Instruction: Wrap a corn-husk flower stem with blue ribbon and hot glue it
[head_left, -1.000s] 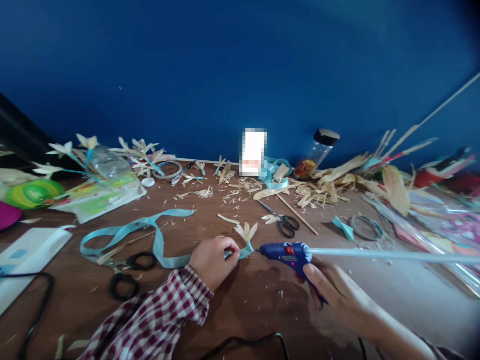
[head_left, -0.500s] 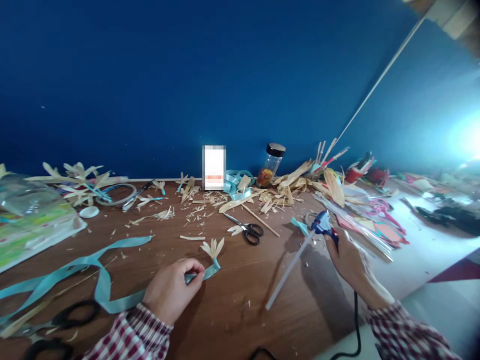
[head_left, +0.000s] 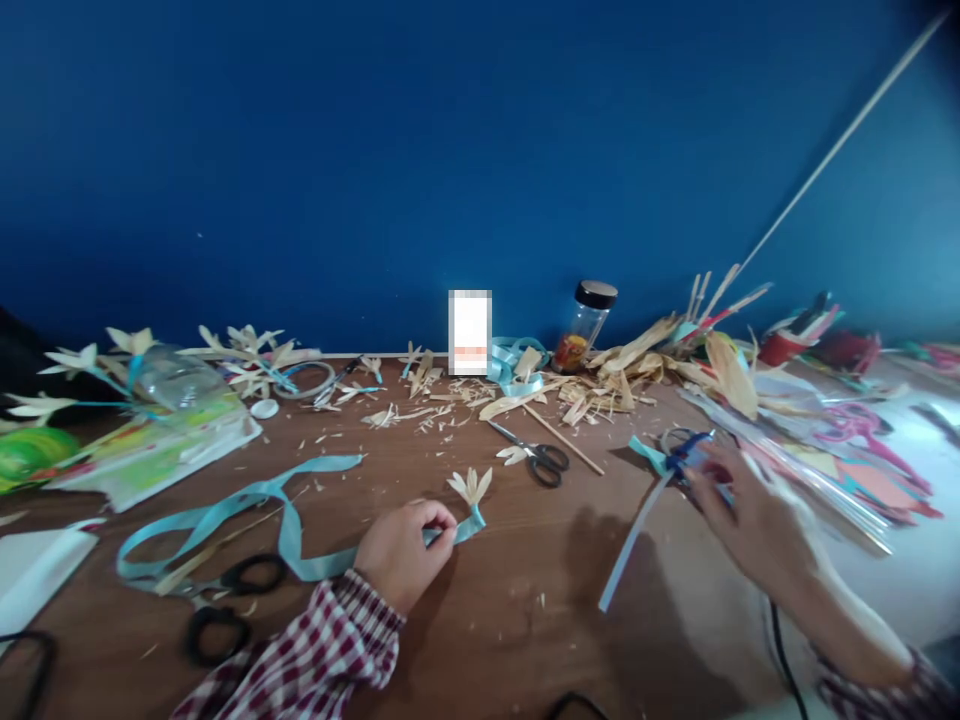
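My left hand (head_left: 409, 550) is closed in a pinch on a light blue ribbon (head_left: 322, 567). Just past its fingertips the ribbon's end wraps the base of a small pale corn-husk flower (head_left: 471, 487). My right hand (head_left: 750, 520), slightly blurred, is closed around a blue glue gun (head_left: 684, 458) at the right. A long translucent glue stick (head_left: 634, 545) juts from the gun's rear toward me. A scrap of blue ribbon (head_left: 646, 453) lies beside the gun. Small black-handled scissors (head_left: 546, 463) rest beyond the flower, and larger scissors (head_left: 217, 632) lie left of my left sleeve.
Husk strips and shavings (head_left: 592, 400) litter the back of the table (head_left: 480, 650). A black-lidded jar (head_left: 585, 325) leans there. Finished-looking husk flowers (head_left: 247, 350) and a clear bottle (head_left: 180, 378) are at left; pink scissors (head_left: 862, 430) and clear sticks (head_left: 817, 490) at right.
The view has turned left, so things appear farther right. My right hand has shifted forward over the glue gun. My left hand keeps its pinch on the ribbon.
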